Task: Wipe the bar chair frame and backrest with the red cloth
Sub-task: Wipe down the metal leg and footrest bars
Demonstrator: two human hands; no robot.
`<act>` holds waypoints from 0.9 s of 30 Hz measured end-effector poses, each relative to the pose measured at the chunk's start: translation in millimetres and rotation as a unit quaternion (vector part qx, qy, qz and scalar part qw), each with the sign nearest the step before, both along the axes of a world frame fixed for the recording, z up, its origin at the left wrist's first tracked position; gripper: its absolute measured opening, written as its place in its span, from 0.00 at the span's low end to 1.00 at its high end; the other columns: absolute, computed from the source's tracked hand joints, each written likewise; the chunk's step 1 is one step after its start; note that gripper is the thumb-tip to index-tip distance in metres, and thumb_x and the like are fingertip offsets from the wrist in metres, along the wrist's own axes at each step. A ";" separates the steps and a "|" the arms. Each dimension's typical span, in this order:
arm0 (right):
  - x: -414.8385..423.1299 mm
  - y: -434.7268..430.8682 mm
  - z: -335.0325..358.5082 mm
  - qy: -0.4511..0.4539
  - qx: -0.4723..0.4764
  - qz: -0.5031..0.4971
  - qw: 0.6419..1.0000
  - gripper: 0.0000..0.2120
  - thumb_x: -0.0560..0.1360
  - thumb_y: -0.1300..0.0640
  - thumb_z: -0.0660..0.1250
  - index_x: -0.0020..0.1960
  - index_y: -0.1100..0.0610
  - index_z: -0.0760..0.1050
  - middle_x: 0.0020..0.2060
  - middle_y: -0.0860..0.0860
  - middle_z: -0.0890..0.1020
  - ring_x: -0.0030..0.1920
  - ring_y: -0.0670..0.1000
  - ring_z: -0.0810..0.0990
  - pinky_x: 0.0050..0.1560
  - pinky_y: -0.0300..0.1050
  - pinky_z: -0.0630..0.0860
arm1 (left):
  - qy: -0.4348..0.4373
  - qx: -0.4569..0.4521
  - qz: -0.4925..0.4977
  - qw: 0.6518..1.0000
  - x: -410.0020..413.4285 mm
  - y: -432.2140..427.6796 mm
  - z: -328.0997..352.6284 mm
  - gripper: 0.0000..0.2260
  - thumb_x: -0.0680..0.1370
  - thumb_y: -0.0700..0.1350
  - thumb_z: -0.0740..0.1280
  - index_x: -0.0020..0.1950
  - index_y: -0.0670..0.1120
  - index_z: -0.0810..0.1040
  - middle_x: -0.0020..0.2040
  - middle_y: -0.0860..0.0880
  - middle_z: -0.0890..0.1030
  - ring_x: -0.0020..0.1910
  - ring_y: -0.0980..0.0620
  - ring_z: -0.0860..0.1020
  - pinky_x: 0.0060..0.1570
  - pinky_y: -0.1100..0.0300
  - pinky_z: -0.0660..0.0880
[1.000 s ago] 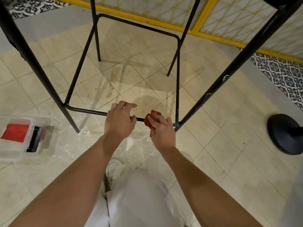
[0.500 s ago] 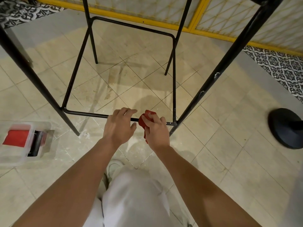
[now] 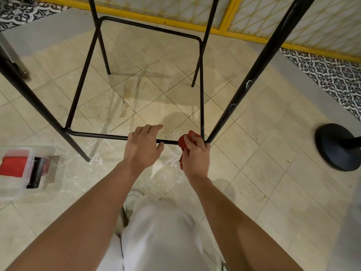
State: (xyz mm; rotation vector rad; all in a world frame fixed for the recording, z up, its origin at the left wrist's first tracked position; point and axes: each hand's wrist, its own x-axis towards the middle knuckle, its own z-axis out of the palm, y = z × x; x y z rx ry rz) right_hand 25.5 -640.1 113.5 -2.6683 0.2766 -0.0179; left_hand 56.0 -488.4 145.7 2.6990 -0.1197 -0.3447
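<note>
The black metal bar chair frame [image 3: 134, 26] stands over the tiled floor, seen from low down with only its legs and footrest ring showing. My right hand [image 3: 196, 155] grips the red cloth [image 3: 184, 142], which is bunched around the near footrest bar [image 3: 97, 135] just left of the front right leg [image 3: 252, 79]. My left hand [image 3: 143, 146] holds the same bar a hand's width to the left, fingers over it and thumb on the near side. The seat and backrest are out of view.
A clear plastic box [image 3: 46, 169] with a red cloth inside sits on the floor at the left. A black round stand base [image 3: 336, 147] is at the right. A yellow-framed lattice panel [image 3: 230, 34] runs along the back. My knee in white trousers [image 3: 162, 235] is below.
My right hand has slid the red cloth to the right along the near bar, closer to the front right leg. My left hand stays on the bar.
</note>
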 end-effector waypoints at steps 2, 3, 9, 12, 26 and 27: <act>-0.9 -0.2 0.0 0.009 0.004 0.043 0.999 0.22 0.76 0.65 0.63 0.68 0.53 0.71 0.67 0.52 0.72 0.64 0.58 0.67 0.66 0.48 0.67 | 0.007 0.000 -0.001 1.000 1.2 -6.0 1.5 0.23 0.79 0.49 0.61 0.74 0.50 0.62 0.67 0.48 0.71 0.68 0.46 0.66 0.64 0.52 0.63; -2.4 -4.7 -0.1 0.007 0.006 0.064 0.998 0.22 0.76 0.65 0.63 0.68 0.53 0.71 0.66 0.52 0.72 0.63 0.59 0.68 0.65 0.49 0.68 | 0.007 -0.003 -0.005 1.000 2.2 -11.4 2.0 0.23 0.79 0.49 0.61 0.74 0.50 0.62 0.68 0.48 0.71 0.68 0.46 0.66 0.64 0.52 0.63; -7.3 -29.9 -0.8 -0.027 -0.013 0.100 0.995 0.22 0.73 0.67 0.67 0.66 0.54 0.74 0.63 0.53 0.76 0.57 0.59 0.73 0.56 0.50 0.75 | 0.001 -0.031 -0.025 0.999 4.0 -40.8 2.2 0.23 0.79 0.49 0.62 0.74 0.50 0.62 0.68 0.47 0.71 0.67 0.45 0.67 0.63 0.52 0.64; -11.2 -42.9 -0.1 -0.033 -0.026 0.093 0.995 0.23 0.73 0.67 0.67 0.66 0.53 0.74 0.64 0.52 0.76 0.51 0.58 0.73 0.49 0.49 0.78 | 0.002 -0.036 -0.034 0.999 3.3 -52.4 2.8 0.23 0.79 0.49 0.62 0.73 0.50 0.62 0.68 0.47 0.71 0.67 0.45 0.67 0.63 0.51 0.64; -0.5 -34.2 -2.3 -0.066 -0.058 0.117 0.989 0.23 0.67 0.68 0.72 0.61 0.57 0.78 0.57 0.56 0.80 0.49 0.61 0.76 0.52 0.52 0.78 | 0.004 -0.006 -0.023 1.000 0.7 -41.9 6.3 0.22 0.79 0.49 0.61 0.73 0.50 0.62 0.67 0.48 0.72 0.66 0.46 0.67 0.62 0.52 0.65; -2.7 -35.3 -2.3 -0.069 -0.057 0.113 0.990 0.24 0.67 0.69 0.73 0.61 0.57 0.78 0.57 0.55 0.80 0.49 0.60 0.77 0.50 0.51 0.79 | 0.002 -0.005 -0.028 1.000 0.4 -42.4 6.3 0.22 0.79 0.49 0.61 0.73 0.50 0.63 0.67 0.48 0.72 0.66 0.46 0.67 0.62 0.52 0.65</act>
